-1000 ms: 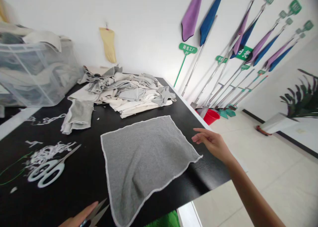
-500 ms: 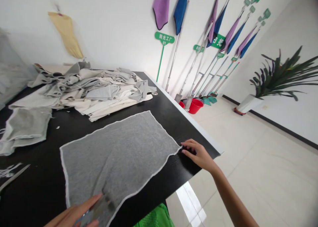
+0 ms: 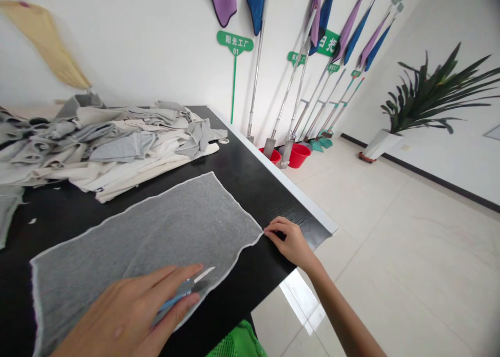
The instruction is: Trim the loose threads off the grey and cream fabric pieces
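Observation:
A grey cloth (image 3: 156,237) with a white overlocked edge lies spread on the black table (image 3: 250,175). Its right corner is pinched between the thumb and fingers of my right hand (image 3: 287,237), close to the table's right end. My left hand (image 3: 133,305), low in the view, is closed around blue-handled thread snips (image 3: 203,275). Their pale blade points to the right, over the cloth's near part; most of the handle is hidden by my fingers. The hand also covers part of the cloth's near edge.
A heap of grey and cream cloth pieces (image 3: 128,138) covers the back left of the table. Mops (image 3: 255,81) and red basins (image 3: 300,155) stand along the wall, with a potted plant (image 3: 380,143) to the right. Green mesh fabric (image 3: 238,341) shows below the near edge.
My left hand has come up and to the right, bringing the snips into clearer sight above the cloth. My right hand is now pinching the corner. The whole view has shifted.

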Motion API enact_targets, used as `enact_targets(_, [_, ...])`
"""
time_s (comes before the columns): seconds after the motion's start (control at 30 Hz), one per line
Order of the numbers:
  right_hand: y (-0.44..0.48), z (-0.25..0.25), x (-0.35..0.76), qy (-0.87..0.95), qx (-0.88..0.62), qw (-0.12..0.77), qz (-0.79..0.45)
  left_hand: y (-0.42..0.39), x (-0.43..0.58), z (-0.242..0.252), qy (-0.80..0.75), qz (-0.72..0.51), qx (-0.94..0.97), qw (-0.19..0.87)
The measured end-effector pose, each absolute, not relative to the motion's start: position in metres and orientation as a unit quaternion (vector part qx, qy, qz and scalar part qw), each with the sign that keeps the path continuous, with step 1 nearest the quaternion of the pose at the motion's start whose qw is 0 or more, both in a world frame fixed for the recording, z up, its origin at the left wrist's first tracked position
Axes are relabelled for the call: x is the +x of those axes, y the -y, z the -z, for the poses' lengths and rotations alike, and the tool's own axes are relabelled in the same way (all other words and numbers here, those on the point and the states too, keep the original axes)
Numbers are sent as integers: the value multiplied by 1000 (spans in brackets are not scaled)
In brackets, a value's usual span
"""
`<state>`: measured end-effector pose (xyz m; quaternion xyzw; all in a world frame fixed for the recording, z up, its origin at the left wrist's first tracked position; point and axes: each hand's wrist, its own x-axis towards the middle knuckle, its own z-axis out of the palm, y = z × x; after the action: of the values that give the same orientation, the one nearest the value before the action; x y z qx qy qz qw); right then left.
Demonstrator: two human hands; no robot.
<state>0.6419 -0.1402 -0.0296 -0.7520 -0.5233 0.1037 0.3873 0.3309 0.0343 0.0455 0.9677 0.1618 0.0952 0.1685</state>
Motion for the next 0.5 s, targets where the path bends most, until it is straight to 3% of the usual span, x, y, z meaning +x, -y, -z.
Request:
enact_targets(0.13, [143, 28, 638, 521, -750, 394, -101, -41, 360, -45, -143, -23, 973, 180])
enact_targets(0.5, [151, 26, 634, 505, -731, 448, -102, -55, 465, -55, -63, -1, 981, 185])
